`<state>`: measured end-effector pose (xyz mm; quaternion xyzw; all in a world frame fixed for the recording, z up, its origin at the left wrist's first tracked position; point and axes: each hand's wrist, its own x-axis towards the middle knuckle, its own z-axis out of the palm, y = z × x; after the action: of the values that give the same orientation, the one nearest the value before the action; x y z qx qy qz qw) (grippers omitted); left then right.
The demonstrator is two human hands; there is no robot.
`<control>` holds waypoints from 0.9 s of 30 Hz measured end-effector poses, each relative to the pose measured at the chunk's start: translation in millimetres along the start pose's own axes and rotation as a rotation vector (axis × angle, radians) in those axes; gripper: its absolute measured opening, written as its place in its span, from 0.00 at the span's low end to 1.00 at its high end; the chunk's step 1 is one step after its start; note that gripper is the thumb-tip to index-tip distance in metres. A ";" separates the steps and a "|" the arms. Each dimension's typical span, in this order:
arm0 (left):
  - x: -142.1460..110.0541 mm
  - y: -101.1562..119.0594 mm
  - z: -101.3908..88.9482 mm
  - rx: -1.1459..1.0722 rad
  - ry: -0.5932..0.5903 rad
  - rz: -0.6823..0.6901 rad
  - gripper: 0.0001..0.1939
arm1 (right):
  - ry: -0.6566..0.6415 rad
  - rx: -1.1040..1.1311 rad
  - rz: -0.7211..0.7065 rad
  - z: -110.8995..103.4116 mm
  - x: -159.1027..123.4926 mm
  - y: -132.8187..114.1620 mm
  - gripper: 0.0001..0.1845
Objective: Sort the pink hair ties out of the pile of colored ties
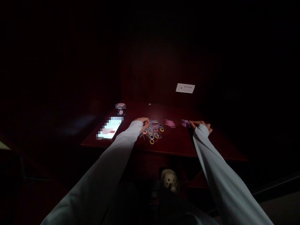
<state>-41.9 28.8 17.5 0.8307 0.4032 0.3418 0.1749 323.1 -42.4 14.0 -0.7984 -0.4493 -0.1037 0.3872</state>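
Observation:
A mixed pile of coloured hair ties (pixel 153 129) lies on the dark red table, with thin bands and thicker rings in yellow, pink and blue. My left hand (pixel 143 121) is at the pile's left edge, its fingers curled down and closed; whatever they hold is hidden. To the right is a small heap of pink hair ties (pixel 170 123). Further right, a heap of purple hair ties (pixel 185 123) touches or nearly touches the fingertips of my right hand (pixel 202 124). That hand is closed too, and I cannot make out anything between its fingers.
A lit phone (pixel 112 128) lies at the left of the table (pixel 173 145), in front of a clear lidded jar (pixel 120 108). One green hair tie (pixel 149 104) sits near the back. A white wall socket (pixel 185 88) is above. Below the front edge shows a clog (pixel 169 180).

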 end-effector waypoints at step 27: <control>3.3 5.1 -0.1 0.037 0.209 -0.071 0.06 | -0.220 0.171 -0.603 34.9 -55.3 -105.0 0.14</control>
<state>-37.7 28.3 21.8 0.7787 0.4547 0.4127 0.1285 201.2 -21.7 17.1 -0.6007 -0.7115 -0.0886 0.3537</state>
